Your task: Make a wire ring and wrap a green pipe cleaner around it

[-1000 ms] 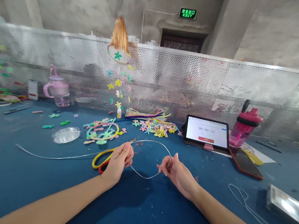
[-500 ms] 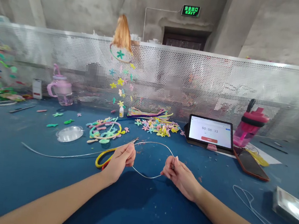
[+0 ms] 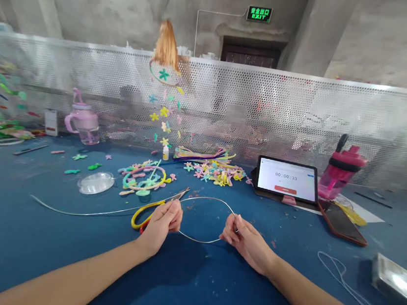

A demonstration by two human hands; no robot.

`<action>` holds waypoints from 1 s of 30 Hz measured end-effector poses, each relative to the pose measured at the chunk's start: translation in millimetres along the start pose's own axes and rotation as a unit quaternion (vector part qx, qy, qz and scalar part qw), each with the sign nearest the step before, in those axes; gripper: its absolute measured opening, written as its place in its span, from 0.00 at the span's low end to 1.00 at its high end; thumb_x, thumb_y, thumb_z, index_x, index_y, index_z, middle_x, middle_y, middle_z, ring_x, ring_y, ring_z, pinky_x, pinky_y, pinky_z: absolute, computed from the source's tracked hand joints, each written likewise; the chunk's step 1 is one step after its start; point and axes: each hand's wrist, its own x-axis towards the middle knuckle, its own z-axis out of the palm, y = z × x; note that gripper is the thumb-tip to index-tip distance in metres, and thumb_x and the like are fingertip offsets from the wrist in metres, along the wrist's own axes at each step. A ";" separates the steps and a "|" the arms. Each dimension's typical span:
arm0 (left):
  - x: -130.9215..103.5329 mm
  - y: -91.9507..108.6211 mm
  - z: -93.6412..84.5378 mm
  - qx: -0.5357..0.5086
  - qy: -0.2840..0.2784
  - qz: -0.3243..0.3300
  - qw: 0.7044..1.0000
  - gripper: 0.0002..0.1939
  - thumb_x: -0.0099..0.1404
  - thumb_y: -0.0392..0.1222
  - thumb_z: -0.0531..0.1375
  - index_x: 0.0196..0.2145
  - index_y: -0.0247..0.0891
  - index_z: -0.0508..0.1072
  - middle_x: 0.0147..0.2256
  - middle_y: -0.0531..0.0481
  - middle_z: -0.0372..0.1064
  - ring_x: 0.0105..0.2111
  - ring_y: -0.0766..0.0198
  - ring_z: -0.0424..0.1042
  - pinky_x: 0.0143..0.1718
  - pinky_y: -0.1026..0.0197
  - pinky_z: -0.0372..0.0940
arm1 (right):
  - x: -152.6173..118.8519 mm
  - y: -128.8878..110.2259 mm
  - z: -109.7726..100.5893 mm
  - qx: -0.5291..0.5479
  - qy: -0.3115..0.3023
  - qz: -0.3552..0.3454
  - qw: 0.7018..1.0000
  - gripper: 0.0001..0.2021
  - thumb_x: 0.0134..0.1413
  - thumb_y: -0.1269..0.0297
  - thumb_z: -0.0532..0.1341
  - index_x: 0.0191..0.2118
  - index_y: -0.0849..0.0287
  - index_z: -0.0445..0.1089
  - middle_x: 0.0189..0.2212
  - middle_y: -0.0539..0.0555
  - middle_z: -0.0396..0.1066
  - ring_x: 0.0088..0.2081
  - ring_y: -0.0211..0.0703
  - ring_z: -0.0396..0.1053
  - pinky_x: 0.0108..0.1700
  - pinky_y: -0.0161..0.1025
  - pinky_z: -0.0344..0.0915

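Note:
A thin silvery wire (image 3: 200,241) is bent into a loop between my hands. My left hand (image 3: 165,220) pinches it on the left, where a long tail runs out over the table and curves up at its tip. On the right side of the loop, the fingers of my right hand (image 3: 239,231) are closed on the wire. Scissors with yellow and red handles (image 3: 141,215) lie on the table just behind my left hand, which covers part of them.
Beyond the hands lie pastel flower pieces (image 3: 223,173) and a decorated ring (image 3: 146,177). A clear dish (image 3: 96,183) is at left. On the right are a tablet (image 3: 287,179), a phone (image 3: 343,221), a cord (image 3: 343,281) and a metal box (image 3: 398,283). A perforated screen (image 3: 202,103) closes the back.
My left hand has shifted slightly left and down with the wire, and more of the scissor blades shows. The loop's top edge sits a little lower. My right hand stays nearly still.

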 end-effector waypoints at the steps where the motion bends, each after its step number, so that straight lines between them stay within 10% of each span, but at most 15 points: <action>1: -0.4 0.5 -0.1 -0.002 -0.001 -0.003 1.000 0.23 0.66 0.53 0.50 0.20 0.38 0.51 0.16 0.59 0.45 0.17 0.72 0.47 0.20 0.66 0.46 | -0.3 -0.2 0.5 0.001 0.003 0.004 1.000 0.18 0.60 0.49 0.51 0.28 0.58 0.61 0.20 0.45 0.49 0.26 0.36 0.54 0.49 0.47 0.55; 17: 9.6 19.9 20.5 -0.144 0.075 -0.022 0.986 0.23 0.66 0.56 0.50 0.21 0.38 0.51 0.15 0.60 0.41 0.15 0.72 0.40 0.17 0.69 0.46 | 8.2 -3.6 12.1 0.141 0.053 0.055 0.987 0.21 0.58 0.45 0.51 0.41 0.58 0.66 0.33 0.54 0.69 0.43 0.44 0.67 0.51 0.43 0.56; 22: 13.7 24.6 32.7 -0.231 0.052 -0.066 0.969 0.22 0.66 0.53 0.50 0.20 0.37 0.53 0.15 0.59 0.46 0.15 0.73 0.42 0.17 0.68 0.47 | 1.1 -7.4 21.8 0.161 0.003 -0.007 0.987 0.21 0.57 0.45 0.52 0.25 0.58 0.61 0.20 0.47 0.56 0.31 0.39 0.63 0.50 0.43 0.56; 30: 29.1 73.4 39.4 0.080 -0.120 -0.115 0.983 0.20 0.64 0.53 0.53 0.23 0.35 0.69 0.13 0.56 0.53 0.12 0.73 0.47 0.15 0.67 0.44 | -7.8 -16.0 14.7 0.118 0.026 0.002 0.993 0.23 0.59 0.50 0.53 0.19 0.58 0.51 0.19 0.44 0.45 0.22 0.34 0.43 0.35 0.37 0.55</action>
